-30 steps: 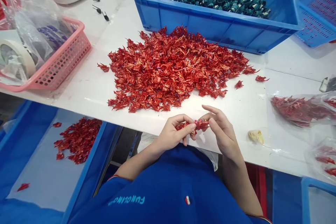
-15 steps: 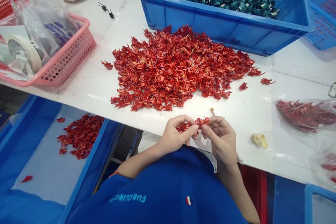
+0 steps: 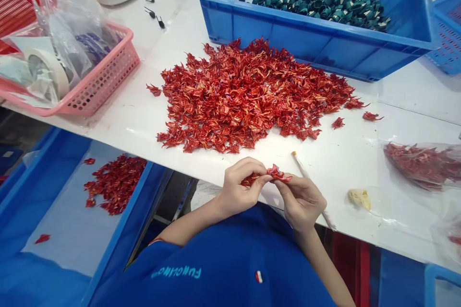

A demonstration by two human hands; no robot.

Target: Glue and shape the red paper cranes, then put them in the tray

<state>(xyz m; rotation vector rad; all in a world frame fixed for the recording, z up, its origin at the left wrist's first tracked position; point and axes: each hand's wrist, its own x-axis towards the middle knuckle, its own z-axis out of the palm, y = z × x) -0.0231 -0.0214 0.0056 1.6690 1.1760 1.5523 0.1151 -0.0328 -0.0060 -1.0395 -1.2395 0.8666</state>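
Observation:
Between my two hands, close to the table's front edge, is a small red spiky piece (image 3: 275, 172) with hints of orange and blue. My left hand (image 3: 242, 187) pinches its left side between thumb and finger; more red pieces (image 3: 250, 180) show inside the curled fingers of that hand. With thumb and fingertips, my right hand (image 3: 302, 199) grips the piece's right end. A large pile of similar red pieces (image 3: 245, 96) lies on the white table just beyond my hands. A thin white stick with a yellowish tip (image 3: 299, 163) lies partly under my right hand.
Behind the pile stands a blue bin (image 3: 317, 41) of dark green rings (image 3: 320, 0). A pink basket (image 3: 104, 91) with bags and tape is at left. Below it, a blue tray (image 3: 118, 230) holds more red pieces. Bagged red pieces (image 3: 421, 165) and a pale yellow bundle (image 3: 359, 198) lie right.
The view has shifted slightly, moving the table things rightward. My fingers have turned the red piece a little, and my right hand has lowered, uncovering more of the stick.

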